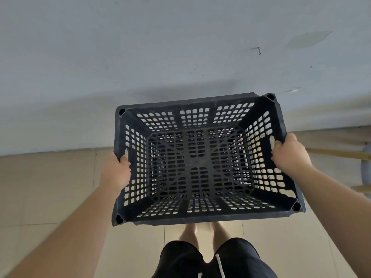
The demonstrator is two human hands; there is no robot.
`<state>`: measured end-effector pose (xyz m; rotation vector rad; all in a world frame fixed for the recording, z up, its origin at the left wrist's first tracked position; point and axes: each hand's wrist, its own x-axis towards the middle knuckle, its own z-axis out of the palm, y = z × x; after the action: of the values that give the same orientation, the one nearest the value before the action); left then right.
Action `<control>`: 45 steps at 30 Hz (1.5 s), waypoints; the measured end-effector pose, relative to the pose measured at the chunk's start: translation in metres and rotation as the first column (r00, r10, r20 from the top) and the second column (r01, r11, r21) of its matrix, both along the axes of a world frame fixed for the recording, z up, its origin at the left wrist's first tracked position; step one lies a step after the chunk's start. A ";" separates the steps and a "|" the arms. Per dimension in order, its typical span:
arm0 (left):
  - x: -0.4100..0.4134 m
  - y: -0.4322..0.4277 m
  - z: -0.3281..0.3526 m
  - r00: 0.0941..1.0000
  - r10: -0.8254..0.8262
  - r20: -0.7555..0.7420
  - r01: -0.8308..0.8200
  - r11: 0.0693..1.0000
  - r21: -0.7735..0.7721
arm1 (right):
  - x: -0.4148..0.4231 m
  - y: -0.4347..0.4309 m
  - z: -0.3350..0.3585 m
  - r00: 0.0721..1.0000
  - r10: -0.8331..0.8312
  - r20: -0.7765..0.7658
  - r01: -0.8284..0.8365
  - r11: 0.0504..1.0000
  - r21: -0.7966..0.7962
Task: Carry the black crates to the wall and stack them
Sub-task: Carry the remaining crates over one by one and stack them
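Observation:
I hold one empty black perforated crate [197, 214] in front of me, seen from above into its open top. My left hand [118, 169] grips the handle slot in its left side wall. My right hand [289, 153] grips the handle slot in its right side wall, fingers curled through the opening. The crate hangs above the tiled floor, its far rim close to the grey-white wall [160, 57]. Through the perforated bottom a second dark grid seems to show directly below, but I cannot tell for sure.
Beige floor tiles [50, 187] meet the wall just ahead. At the right edge lie pale wooden slats [341, 153] and a grey rounded object [366, 169]. My legs and black shorts [210, 259] are below the crate.

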<state>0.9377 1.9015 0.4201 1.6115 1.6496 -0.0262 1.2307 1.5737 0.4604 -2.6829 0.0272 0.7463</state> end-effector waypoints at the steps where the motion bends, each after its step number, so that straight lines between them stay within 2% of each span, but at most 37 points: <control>1: -0.001 -0.002 0.000 1.000 -0.014 0.001 0.014 0.999 0.038 | 0.000 0.000 -0.001 1.000 0.004 0.012 -0.004 1.000 0.003; 9: 0.007 0.000 0.011 0.997 -0.073 0.019 0.070 0.990 0.126 | -0.007 0.001 -0.002 0.997 -0.025 0.078 0.025 1.000 -0.002; 27: 0.005 -0.002 0.012 0.996 -0.083 0.017 0.081 0.990 0.118 | -0.008 0.006 0.001 0.990 0.032 0.139 -0.030 0.999 -0.020; 33: 0.008 -0.002 0.020 0.976 -0.154 -0.156 0.176 0.975 0.138 | -0.006 0.008 0.008 0.996 0.051 0.069 -0.052 0.999 0.003; 36: 0.008 -0.009 0.033 0.959 -0.196 -0.207 0.219 0.971 0.095 | -0.010 0.007 0.018 0.996 0.085 -0.006 -0.085 0.996 -0.005; 38: 0.008 -0.020 0.042 0.897 -0.298 -0.326 0.341 0.937 0.082 | -0.017 0.005 0.026 0.983 0.186 0.006 -0.185 0.981 -0.065; 40: 0.011 -0.037 0.055 0.808 -0.383 -0.448 0.493 0.855 0.158 | -0.026 0.003 0.037 0.956 0.291 0.041 -0.284 0.951 -0.119; 42: 0.022 -0.056 0.069 0.770 -0.454 -0.448 0.588 0.778 0.221 | -0.036 0.002 0.048 0.940 0.337 0.051 -0.328 0.936 -0.129; 45: 0.044 -0.080 0.083 0.701 -0.590 -0.401 0.700 0.677 0.229 | -0.051 -0.001 0.065 0.933 0.352 0.072 -0.341 0.931 -0.129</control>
<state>0.9821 1.8217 0.5033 2.5434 1.2227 -0.3677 1.1795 1.5724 0.5255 -2.8664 -0.4531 0.7363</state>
